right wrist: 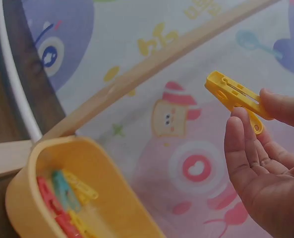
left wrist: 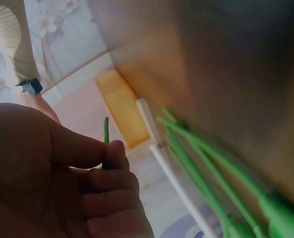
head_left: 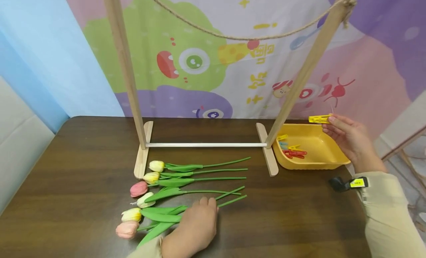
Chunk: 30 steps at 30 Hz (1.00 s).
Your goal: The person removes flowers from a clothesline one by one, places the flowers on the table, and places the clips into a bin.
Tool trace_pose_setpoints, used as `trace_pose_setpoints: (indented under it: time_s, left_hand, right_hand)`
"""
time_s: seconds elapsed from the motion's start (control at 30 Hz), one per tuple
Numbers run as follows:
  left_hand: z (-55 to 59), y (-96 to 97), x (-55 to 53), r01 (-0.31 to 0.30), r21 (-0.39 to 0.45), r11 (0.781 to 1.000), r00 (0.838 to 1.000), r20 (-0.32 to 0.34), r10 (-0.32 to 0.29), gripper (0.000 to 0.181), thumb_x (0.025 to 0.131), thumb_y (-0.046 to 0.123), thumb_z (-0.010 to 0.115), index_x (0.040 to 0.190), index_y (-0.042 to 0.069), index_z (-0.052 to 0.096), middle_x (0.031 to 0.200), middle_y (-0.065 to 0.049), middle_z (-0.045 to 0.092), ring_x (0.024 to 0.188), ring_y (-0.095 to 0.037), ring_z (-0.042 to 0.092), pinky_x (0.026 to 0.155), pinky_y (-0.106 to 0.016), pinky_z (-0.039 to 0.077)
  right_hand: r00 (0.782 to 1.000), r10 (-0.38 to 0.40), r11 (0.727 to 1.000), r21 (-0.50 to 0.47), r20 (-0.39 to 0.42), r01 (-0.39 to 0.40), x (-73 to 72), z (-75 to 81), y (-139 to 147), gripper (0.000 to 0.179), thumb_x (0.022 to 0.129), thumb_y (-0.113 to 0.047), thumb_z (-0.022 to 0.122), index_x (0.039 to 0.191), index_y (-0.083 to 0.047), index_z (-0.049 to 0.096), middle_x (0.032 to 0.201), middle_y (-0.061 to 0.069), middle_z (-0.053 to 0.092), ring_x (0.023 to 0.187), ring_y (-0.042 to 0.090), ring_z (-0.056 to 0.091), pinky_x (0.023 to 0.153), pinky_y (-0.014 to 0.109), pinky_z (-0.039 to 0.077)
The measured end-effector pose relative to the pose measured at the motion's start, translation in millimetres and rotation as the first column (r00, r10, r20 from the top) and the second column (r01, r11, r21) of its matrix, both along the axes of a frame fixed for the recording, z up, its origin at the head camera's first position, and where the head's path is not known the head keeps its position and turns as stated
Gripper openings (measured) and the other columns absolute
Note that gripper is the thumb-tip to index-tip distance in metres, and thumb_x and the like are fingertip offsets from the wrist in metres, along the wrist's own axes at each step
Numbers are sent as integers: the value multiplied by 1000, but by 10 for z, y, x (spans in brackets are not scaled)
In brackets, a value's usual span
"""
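Note:
My left hand [head_left: 199, 224] is low over the nearest artificial tulips, among them a pink tulip [head_left: 127, 230] and a yellow tulip [head_left: 131, 215]. In the left wrist view its thumb and index finger pinch a green tulip stem [left wrist: 106, 130]; which bloom belongs to that stem cannot be told. Above the right end of a yellow basin [head_left: 316, 163], my right hand [head_left: 352, 137] holds a yellow clothespin [right wrist: 231, 91] by its handle end, its tip pointing left. More clothespins in red, yellow and blue, such as a red clothespin [head_left: 295, 153], lie inside the basin.
A wooden frame [head_left: 293, 84] stands behind the flowers, with a sagging rope [head_left: 229, 37] across it and a white rod [head_left: 206, 144] joining its feet. Several other tulips, including a pink tulip [head_left: 138, 189], lie side by side on the brown table [head_left: 83, 169]. A cartoon-print cloth [head_left: 199, 13] hangs behind.

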<state>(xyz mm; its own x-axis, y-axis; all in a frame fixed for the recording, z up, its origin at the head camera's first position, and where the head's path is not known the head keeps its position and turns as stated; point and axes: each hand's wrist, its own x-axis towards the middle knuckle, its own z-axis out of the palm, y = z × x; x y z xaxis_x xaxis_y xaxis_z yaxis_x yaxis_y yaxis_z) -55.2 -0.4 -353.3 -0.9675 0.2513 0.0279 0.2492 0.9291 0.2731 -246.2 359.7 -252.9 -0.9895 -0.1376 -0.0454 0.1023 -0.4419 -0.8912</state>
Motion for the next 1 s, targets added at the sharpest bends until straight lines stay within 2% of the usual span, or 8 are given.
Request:
trace_pose_setpoints:
  time_s: [0.1, 0.27, 0.3, 0.47, 0.57, 0.87, 1.0]
  left_hand:
    - [-64, 12, 14, 8, 0, 1000, 1000, 30, -8, 16, 93, 19, 53, 85, 6, 52, 72, -7, 49, 64, -23, 54, 48, -34, 43]
    - [-182, 21, 7, 43, -4, 999, 999, 25, -43, 18, 93, 19, 53, 82, 6, 50, 72, -8, 49, 64, -23, 54, 51, -32, 44]
    - [-202, 28, -2, 52, -8, 999, 998, 41, -52, 17, 93, 19, 53, 82, 6, 50, 73, -8, 50, 66, -23, 54, 53, -33, 45]
    - [-333, 61, -47, 94, -44, 995, 991, 102, -89, 11, 85, 11, 58, 87, 5, 49, 82, -11, 51, 75, -25, 53, 61, -35, 47]
    - [-360, 63, -59, 104, -67, 992, 991, 92, -97, 15, 80, 8, 61, 89, 5, 50, 84, -11, 51, 77, -26, 53, 63, -36, 47]
    - [-354, 37, -43, 124, -92, 988, 990, 80, -116, 12, 83, 9, 60, 92, 6, 53, 86, -9, 52, 82, -25, 54, 68, -36, 48]
    - [-350, 28, -40, 137, -95, 986, 989, 73, -130, 12, 84, 9, 61, 93, 6, 54, 87, -9, 51, 82, -25, 54, 67, -36, 47]
  right_hand:
    - [1000, 6, 1000, -7, 17, -6, -33, -98, 23, 16, 90, 2, 55, 89, 1, 70, 83, 9, 71, 74, 21, 70, 71, 29, 56]
    - [999, 28, 1000, 3, 22, -28, -109, -264, 28, 17, 91, 2, 54, 87, -1, 70, 82, 7, 71, 74, 19, 70, 70, 28, 56]
    - [999, 34, 999, 8, 23, -34, -121, -297, 31, 17, 91, 1, 53, 86, -2, 70, 82, 6, 70, 74, 19, 70, 71, 28, 56]
    - [998, 49, 998, 39, 45, -51, -163, -442, 48, 19, 93, -1, 52, 86, -5, 70, 81, 4, 70, 75, 16, 70, 71, 25, 55]
    - [997, 39, 998, 51, 66, -43, -186, -502, 42, 17, 92, -2, 54, 85, -6, 69, 80, 4, 70, 75, 16, 70, 71, 25, 56]
    - [994, 44, 997, 58, 102, -50, -222, -644, 8, 18, 92, -1, 54, 85, -5, 70, 78, 5, 71, 72, 16, 70, 70, 25, 56]
    - [991, 12, 995, 97, 135, -25, -234, -675, 0, 13, 90, -1, 57, 86, -7, 68, 78, 3, 70, 72, 15, 69, 69, 25, 56]
